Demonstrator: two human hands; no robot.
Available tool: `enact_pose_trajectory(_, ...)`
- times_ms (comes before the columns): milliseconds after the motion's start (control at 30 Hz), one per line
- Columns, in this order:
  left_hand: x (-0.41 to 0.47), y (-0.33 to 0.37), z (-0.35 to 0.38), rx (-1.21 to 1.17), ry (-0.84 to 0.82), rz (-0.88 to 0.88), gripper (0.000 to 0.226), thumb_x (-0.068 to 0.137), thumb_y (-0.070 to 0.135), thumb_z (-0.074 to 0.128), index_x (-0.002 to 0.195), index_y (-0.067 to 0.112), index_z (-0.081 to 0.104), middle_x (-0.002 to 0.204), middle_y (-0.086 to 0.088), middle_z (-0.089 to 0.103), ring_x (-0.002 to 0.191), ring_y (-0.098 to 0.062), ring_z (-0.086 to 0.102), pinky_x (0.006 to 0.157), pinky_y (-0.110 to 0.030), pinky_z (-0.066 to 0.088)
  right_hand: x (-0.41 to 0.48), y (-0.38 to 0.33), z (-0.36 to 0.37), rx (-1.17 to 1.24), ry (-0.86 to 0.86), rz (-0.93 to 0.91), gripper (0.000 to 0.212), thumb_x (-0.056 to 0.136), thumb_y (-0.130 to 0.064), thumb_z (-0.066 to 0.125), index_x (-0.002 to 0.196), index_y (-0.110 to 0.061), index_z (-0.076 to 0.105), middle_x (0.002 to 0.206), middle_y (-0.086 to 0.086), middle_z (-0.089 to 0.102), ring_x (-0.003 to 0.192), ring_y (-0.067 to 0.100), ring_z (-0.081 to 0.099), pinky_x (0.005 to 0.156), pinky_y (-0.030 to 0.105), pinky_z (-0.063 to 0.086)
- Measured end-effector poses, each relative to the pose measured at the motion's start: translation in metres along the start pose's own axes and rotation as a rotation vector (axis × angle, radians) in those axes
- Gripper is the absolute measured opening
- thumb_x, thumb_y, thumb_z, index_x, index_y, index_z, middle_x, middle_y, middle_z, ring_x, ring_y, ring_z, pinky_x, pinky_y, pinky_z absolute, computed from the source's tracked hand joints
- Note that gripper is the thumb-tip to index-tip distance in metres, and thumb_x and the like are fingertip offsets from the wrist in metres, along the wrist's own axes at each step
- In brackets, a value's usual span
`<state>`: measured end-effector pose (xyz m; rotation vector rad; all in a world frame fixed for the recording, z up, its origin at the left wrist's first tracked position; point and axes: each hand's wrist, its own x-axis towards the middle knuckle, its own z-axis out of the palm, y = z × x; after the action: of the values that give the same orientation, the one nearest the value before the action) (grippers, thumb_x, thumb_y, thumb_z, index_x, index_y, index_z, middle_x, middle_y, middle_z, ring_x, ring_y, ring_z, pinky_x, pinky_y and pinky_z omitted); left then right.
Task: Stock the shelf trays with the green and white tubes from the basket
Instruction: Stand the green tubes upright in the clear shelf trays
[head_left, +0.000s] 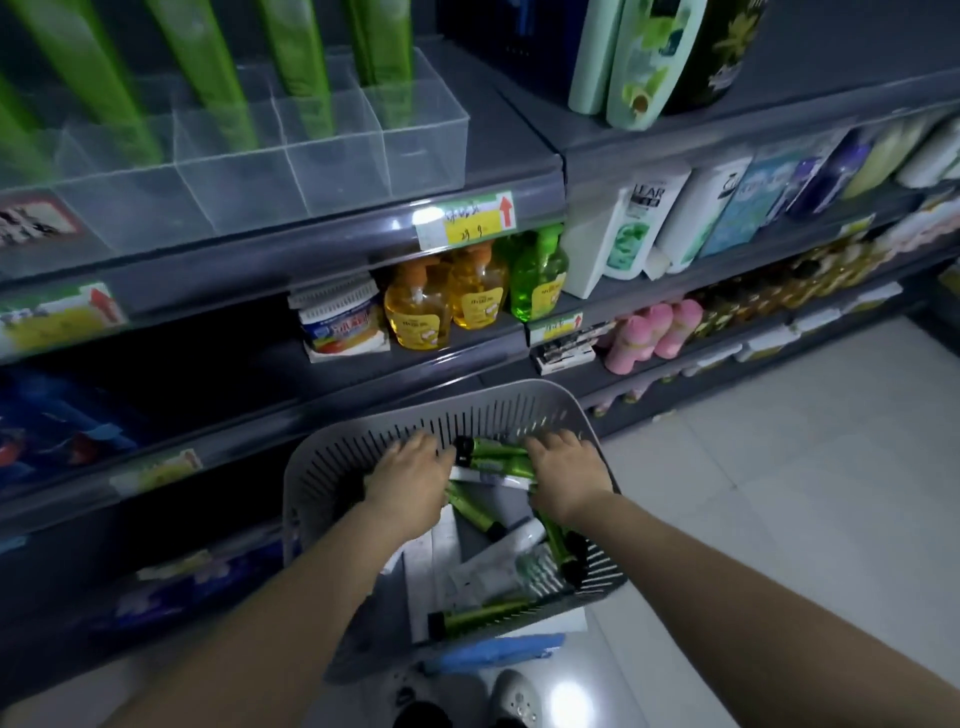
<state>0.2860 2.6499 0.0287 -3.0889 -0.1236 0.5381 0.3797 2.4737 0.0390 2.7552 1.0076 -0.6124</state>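
Observation:
A grey slotted basket (363, 447) stands on the floor below the shelves and holds several green tubes with black caps (493, 457) and white tubes (498, 558). Both my hands are down inside it. My left hand (410, 483) rests palm-down on the pile at the left. My right hand (566, 478) lies over the ends of green tubes at the right, fingers curled on them. Whether either hand has a firm grip is hidden under the palms. Up on the top shelf, a clear divided tray (332, 156) has tall green tubes (218, 67) standing in its back compartments.
Yellow and green pump bottles (467, 296) and a white tub fill the shelf below the tray. Shampoo bottles (639, 223) line the shelves to the right. A blue pack (493, 652) lies by the basket's near side. My shoe (514, 699) is on the white tile floor.

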Motion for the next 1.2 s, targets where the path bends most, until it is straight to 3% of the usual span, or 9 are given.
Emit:
enact_pose_trajectory(167,0.008,0.011,0.049,-0.022,-0.137,0.076,0.051,0.089,0.026,0.056,0.137,0.013,0.044,0.142,-0.011,0.039,0.133,-0.027,0.032,0.105,-0.037,0.032,0.009,0.002,0.050,-0.054,-0.160,0.022,0.051,0.088,-0.027,0.060,0.134,-0.014,0.043,0.136,0.011,0.049,0.129,0.030,0.039,0.103,0.039,0.034)
enact_pose_trajectory(300,0.006,0.028,0.074,-0.113,-0.405,0.135,0.036,0.087,0.040,0.057,0.110,0.013,0.063,0.116,-0.011,0.059,0.110,-0.028,0.053,0.081,-0.033,0.042,0.019,0.002,0.086,-0.150,-0.252,-0.001,0.041,0.089,-0.026,0.053,0.129,-0.016,0.054,0.131,0.006,0.056,0.127,0.026,0.042,0.101,0.038,0.035)
enact_pose_trajectory(433,0.004,0.039,0.085,-0.299,-0.703,0.169,0.043,0.089,0.047,0.058,0.080,0.005,0.062,0.107,-0.019,0.063,0.098,-0.032,0.060,0.069,-0.030,0.040,0.029,0.004,0.109,-0.211,-0.323,-0.006,0.039,0.090,-0.030,0.049,0.127,-0.019,0.056,0.135,0.006,0.053,0.132,0.027,0.033,0.103,0.040,0.032)
enact_pose_trajectory(567,0.009,0.036,0.095,-0.361,-0.760,0.192,0.039,0.086,0.044,0.063,0.103,0.009,0.068,0.110,-0.015,0.065,0.101,-0.029,0.061,0.073,-0.029,0.043,0.042,0.002,0.117,-0.330,-0.304,-0.037,0.039,0.095,-0.029,0.043,0.131,-0.019,0.053,0.136,0.005,0.051,0.129,0.026,0.031,0.099,0.038,0.030)
enact_pose_trajectory(700,0.008,0.032,0.115,-0.312,-0.802,0.224,0.038,0.086,0.042,0.063,0.107,0.011,0.067,0.109,-0.011,0.066,0.097,-0.026,0.062,0.074,-0.029,0.044,0.055,-0.003,0.125,-0.391,-0.304,-0.040,0.043,0.094,-0.030,0.046,0.136,-0.019,0.045,0.135,0.007,0.051,0.126,0.028,0.033,0.100,0.037,0.030)
enact_pose_trajectory(833,0.007,0.025,0.124,-0.305,-0.857,0.234,0.039,0.088,0.043,0.059,0.111,0.012,0.064,0.112,-0.009,0.065,0.096,-0.024,0.062,0.076,-0.030,0.048,0.066,-0.004,0.133,-0.498,-0.324,-0.020,0.042,0.094,-0.036,0.046,0.131,-0.019,0.055,0.137,0.005,0.050,0.125,0.027,0.032,0.099,0.038,0.029)
enact_pose_trajectory(967,0.007,0.011,0.121,-0.288,-0.964,0.166,0.036,0.090,0.032,0.058,0.111,0.004,0.063,0.107,-0.012,0.062,0.091,-0.024,0.059,0.072,-0.031,0.046,0.078,-0.007,0.128,-0.311,-0.333,0.062,0.042,0.099,-0.025,0.036,0.137,-0.012,0.049,0.136,0.008,0.048,0.119,0.024,0.036,0.089,0.031,0.033)
enact_pose_trajectory(1067,0.006,0.000,0.120,-0.296,-0.998,0.136,0.036,0.096,0.029,0.049,0.124,0.007,0.054,0.124,-0.011,0.056,0.106,-0.025,0.055,0.081,-0.028,0.043,0.081,-0.006,0.130,-0.275,-0.328,0.061,0.038,0.098,-0.015,0.039,0.134,-0.009,0.049,0.133,0.017,0.049,0.117,0.031,0.047,0.077,0.023,0.038)
enact_pose_trajectory(1200,0.007,-0.010,0.112,-0.393,-0.972,0.128,0.041,0.098,0.026,0.045,0.138,0.022,0.042,0.139,-0.005,0.047,0.119,-0.023,0.049,0.092,-0.029,0.040,0.081,-0.006,0.120,-0.073,-0.226,0.124,0.034,0.096,-0.007,0.041,0.126,-0.004,0.058,0.126,0.015,0.058,0.117,0.030,0.055,0.086,0.034,0.049)
